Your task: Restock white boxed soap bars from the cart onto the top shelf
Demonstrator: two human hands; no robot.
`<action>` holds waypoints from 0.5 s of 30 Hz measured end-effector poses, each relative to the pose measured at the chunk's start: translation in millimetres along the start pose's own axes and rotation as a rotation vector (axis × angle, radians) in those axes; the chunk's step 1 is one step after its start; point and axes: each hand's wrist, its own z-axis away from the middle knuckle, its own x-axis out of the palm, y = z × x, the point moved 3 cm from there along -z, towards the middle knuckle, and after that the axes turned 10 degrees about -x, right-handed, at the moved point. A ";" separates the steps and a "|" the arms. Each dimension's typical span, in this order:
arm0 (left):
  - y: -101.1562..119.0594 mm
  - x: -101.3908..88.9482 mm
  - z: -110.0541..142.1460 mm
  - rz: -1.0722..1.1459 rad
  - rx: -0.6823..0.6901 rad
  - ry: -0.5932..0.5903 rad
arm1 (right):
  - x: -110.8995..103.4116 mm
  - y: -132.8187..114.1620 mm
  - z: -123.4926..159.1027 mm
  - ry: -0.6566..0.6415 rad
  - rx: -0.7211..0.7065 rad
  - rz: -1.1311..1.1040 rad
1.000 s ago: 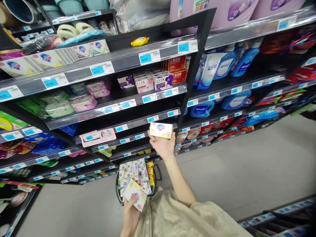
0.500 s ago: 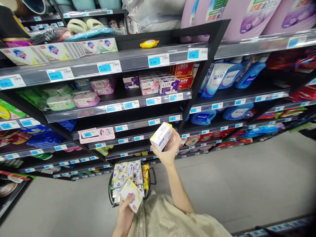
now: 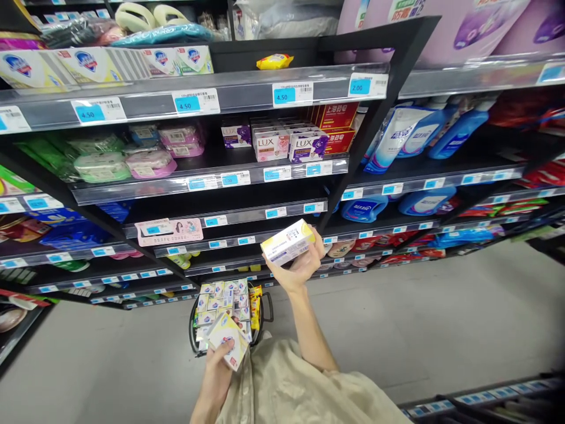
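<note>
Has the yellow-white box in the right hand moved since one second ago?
Yes, the yellow-white box in the right hand has turned. Against the shelf edge, its right end now tilts upward.

Upr price tags (image 3: 195,101): "4.50" (3x)
R.-end tag (image 3: 368,86): "2.00"
White ctns (image 3: 271,147), front: "LUX" (3x)
Red ctns (image 3: 339,115): "上海药皂"
Lilac jug (image 3: 408,10): "防霉"

From here, a soap box (image 3: 233,337) in the left hand (image 3: 219,360) partly hides the basket (image 3: 192,333); purple jugs (image 3: 474,32) are cut off above.
</note>
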 end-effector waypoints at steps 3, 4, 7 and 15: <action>-1.7 -1.5 -1.1 -0.001 0.028 -0.007 | 0.7 1.6 -0.9 -0.015 0.013 0.034; -1.3 -0.6 0.6 0.002 0.024 0.003 | 1.5 2.6 0.0 -0.011 0.027 0.040; 2.3 3.3 9.4 0.020 -0.006 0.059 | 5.1 5.3 5.4 0.007 0.062 0.022; 8.5 -0.1 15.8 0.045 -0.036 0.110 | 11.6 4.9 15.0 0.123 0.393 -0.261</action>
